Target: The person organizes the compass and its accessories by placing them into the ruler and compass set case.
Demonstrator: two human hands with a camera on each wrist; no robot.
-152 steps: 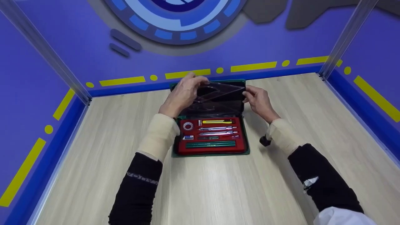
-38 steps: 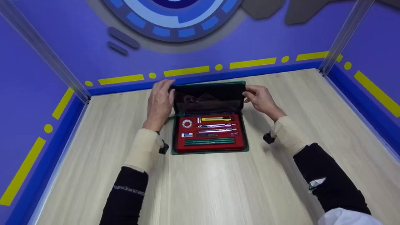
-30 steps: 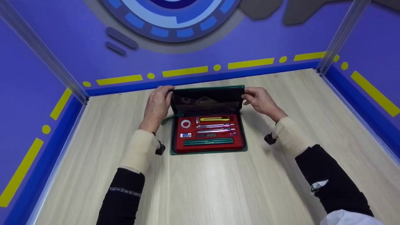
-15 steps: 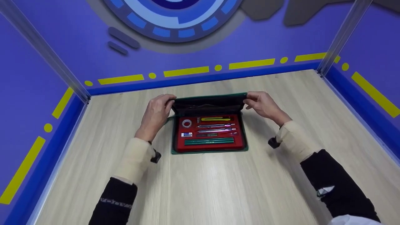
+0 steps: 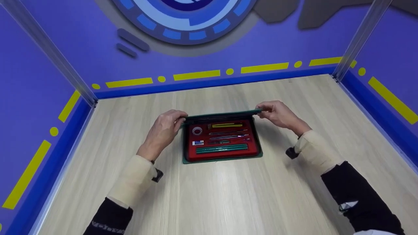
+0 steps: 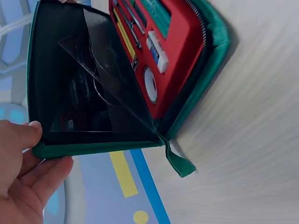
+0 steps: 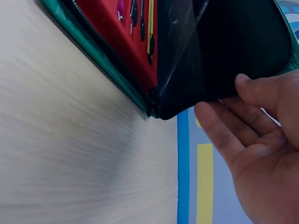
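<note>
A green zip-up drawing set case [image 5: 222, 160] stands on the wooden table with its lid [image 5: 222, 114] partly lowered over the back. My left hand [image 5: 162, 131] pinches the lid's left corner between thumb and fingers. At the opposite corner, my right hand [image 5: 281, 115] grips the lid edge, thumb inside and fingers outside. A red tray [image 6: 180, 70] holds a yellow utility knife [image 5: 227, 125], metal compass-like tools [image 5: 228, 137], a white ring [image 5: 193, 131], an eraser [image 5: 198, 143] and green pencils [image 5: 222, 148]. Clear plastic drawing pieces [image 6: 77, 58] sit in the lid's pocket.
A green strap tab [image 6: 181, 164] sticks out by the case's hinge. Blue-purple panels [image 5: 163, 62] with yellow marks wall the table [image 5: 215, 195] at the back and both sides.
Earlier my left hand was at a clear triangle in the raised lid. It then moved to the lid's left corner, and both hands have swung the lid down and forward.
</note>
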